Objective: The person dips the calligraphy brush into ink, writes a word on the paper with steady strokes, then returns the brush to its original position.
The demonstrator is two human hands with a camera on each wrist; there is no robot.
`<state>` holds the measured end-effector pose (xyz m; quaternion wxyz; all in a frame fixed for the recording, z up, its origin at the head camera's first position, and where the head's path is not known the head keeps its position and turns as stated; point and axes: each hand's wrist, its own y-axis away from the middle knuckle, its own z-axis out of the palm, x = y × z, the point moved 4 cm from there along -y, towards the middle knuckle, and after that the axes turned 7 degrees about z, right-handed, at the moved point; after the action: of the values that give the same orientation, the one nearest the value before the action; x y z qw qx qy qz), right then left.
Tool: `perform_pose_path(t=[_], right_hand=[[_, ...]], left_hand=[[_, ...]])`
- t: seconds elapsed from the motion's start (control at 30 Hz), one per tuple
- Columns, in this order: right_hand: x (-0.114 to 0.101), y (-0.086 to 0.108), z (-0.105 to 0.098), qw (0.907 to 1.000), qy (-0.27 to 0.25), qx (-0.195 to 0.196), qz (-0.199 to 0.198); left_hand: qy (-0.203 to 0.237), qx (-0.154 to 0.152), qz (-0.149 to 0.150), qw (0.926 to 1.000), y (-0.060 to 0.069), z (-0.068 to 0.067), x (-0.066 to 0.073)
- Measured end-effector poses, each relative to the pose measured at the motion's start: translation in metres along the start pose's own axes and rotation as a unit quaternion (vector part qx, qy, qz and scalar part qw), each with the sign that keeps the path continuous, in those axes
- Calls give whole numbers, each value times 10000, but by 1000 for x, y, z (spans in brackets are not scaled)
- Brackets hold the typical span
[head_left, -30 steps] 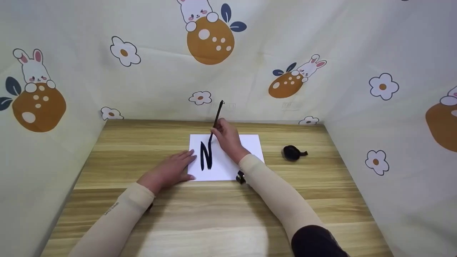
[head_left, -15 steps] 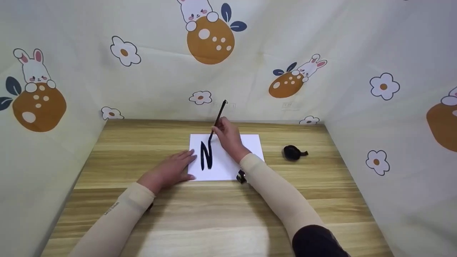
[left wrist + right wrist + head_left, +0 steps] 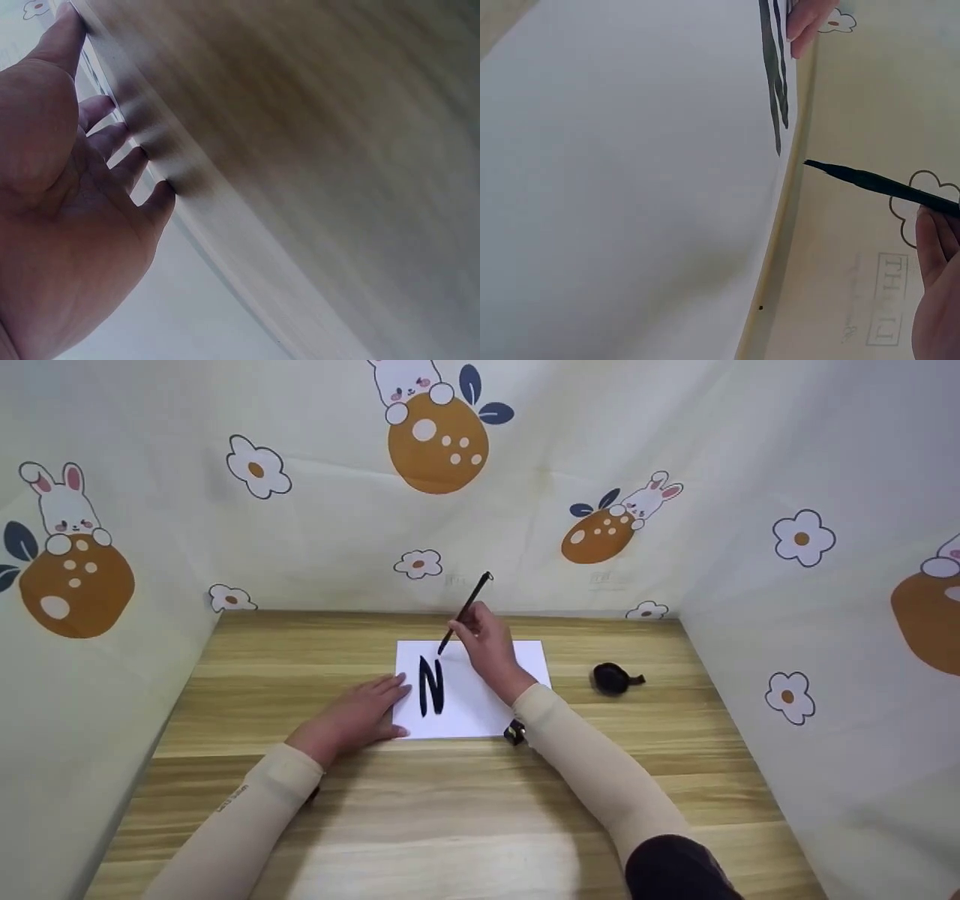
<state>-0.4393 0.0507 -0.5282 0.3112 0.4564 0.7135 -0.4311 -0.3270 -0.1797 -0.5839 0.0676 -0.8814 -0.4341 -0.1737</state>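
A sheet of white paper (image 3: 472, 712) lies on the wooden table, with a thick black letter N (image 3: 431, 688) painted on its left half. My right hand (image 3: 491, 649) pinches a dark writing brush (image 3: 469, 604) over the upper part of the sheet. In the right wrist view the tip of the brush (image 3: 855, 176) stands apart from the paper, off the end of the black strokes (image 3: 772, 82). My left hand (image 3: 356, 716) rests at the sheet's left edge, fingers spread. The left wrist view shows the left hand (image 3: 82, 180) from the palm side, fingertips touching down.
A small round black dish (image 3: 612, 679) with a short handle sits on the wooden table (image 3: 435, 825), right of the paper. Curtains (image 3: 322, 532) printed with rabbits and flowers enclose the table at the back and both sides.
The brush tip has lifted off the top of the N's right stroke. My right hand has shifted slightly right and the brush leans further right. My left hand stays in place.
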Motion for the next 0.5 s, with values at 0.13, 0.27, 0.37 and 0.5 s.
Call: perform_pose_path(t=[0.13,0.27,0.37,0.5], right_hand=[[-3,4,-2,9998,62,-6,-179],[-4,8,-4,9993,112,-4,-345],[-4,10,-4,9991,138,-8,-405],[-2,12,-4,9991,161,-14,-399]], left_hand=[[20,-84,-78,9999,0,1,0],[20,-163,-145,9998,-1,2,-1],[22,-121,-112,9999,-1,2,-1],[28,-69,-63,10000,0,1,-1]])
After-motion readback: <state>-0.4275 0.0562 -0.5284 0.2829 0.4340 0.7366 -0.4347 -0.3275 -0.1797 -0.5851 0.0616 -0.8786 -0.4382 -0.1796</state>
